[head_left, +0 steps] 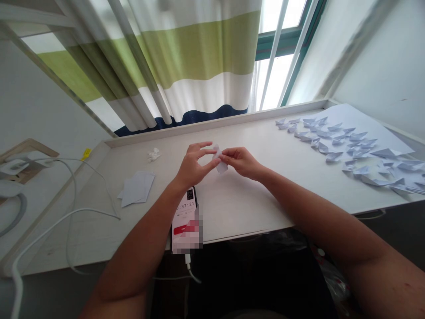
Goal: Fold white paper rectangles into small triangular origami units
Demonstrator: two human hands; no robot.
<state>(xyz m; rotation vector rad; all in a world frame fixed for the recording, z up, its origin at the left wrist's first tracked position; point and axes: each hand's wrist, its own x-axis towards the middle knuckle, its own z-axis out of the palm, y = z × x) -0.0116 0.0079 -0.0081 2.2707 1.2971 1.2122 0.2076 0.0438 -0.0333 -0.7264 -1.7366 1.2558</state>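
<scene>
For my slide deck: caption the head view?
Both hands pinch a small paper piece above the desk.

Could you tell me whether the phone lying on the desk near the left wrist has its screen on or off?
On: the phone shows lit timer digits and a red button.

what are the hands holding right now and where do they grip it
A small folded piece of white paper, pinched between both hands above the desk: the left hand takes its left edge with thumb and fingertips, the right hand its right edge.
</scene>
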